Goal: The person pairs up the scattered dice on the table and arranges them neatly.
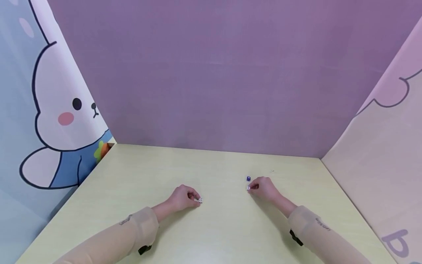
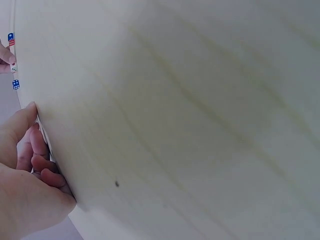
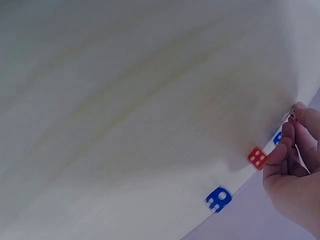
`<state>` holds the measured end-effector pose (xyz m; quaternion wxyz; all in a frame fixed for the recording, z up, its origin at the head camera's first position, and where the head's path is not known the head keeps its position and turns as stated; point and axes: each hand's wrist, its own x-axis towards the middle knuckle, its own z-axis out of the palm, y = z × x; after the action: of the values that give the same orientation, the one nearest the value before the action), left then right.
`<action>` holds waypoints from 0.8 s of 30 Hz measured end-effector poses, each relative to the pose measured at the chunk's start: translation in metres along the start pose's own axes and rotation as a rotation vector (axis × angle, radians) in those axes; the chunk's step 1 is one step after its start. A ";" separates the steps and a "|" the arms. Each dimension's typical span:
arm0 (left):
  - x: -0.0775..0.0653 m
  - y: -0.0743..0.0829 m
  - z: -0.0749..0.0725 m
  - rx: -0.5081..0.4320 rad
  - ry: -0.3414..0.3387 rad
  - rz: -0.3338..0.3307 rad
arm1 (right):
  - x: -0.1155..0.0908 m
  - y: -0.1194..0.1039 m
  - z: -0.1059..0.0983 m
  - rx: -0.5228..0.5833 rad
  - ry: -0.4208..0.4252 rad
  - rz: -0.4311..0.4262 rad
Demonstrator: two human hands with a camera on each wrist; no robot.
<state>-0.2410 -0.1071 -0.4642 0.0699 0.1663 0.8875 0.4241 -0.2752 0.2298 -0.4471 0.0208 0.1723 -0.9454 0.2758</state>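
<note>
In the head view, my left hand (image 1: 182,198) pinches a white die (image 1: 200,200) between thumb and finger, low over the table. That die is hidden in the left wrist view, where the left hand (image 2: 30,170) lies along the tabletop. To the right, my right hand (image 1: 265,188) holds another white die (image 1: 248,188) at its fingertips. Just beyond that die sits a blue die (image 1: 248,178). In the right wrist view, the right hand (image 3: 295,162) pinches the white die (image 3: 293,115), with a blue die (image 3: 277,138), a red die (image 3: 257,158) and another blue die (image 3: 218,199) close by.
A pale wood-look table (image 1: 224,234) lies under both hands. A purple panel (image 1: 214,80) stands along its far edge. A rabbit-print sheet (image 1: 66,91) hangs on the left and a pink and cream sheet (image 1: 379,157) on the right.
</note>
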 end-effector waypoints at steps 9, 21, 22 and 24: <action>-0.002 0.003 -0.001 -0.046 -0.003 -0.005 | -0.001 -0.017 0.013 0.096 -0.048 0.006; -0.004 0.005 -0.001 -0.021 0.001 0.017 | -0.006 -0.043 0.029 0.149 -0.120 -0.047; -0.004 0.005 -0.001 -0.020 0.001 0.018 | -0.006 -0.046 0.031 0.153 -0.123 -0.057; -0.003 0.004 -0.002 -0.017 -0.001 0.019 | -0.006 -0.051 0.035 0.157 -0.130 -0.076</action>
<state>-0.2373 -0.1068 -0.4598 0.0676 0.1744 0.8821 0.4324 -0.2503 0.1732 -0.4511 -0.0436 0.2268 -0.9129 0.3365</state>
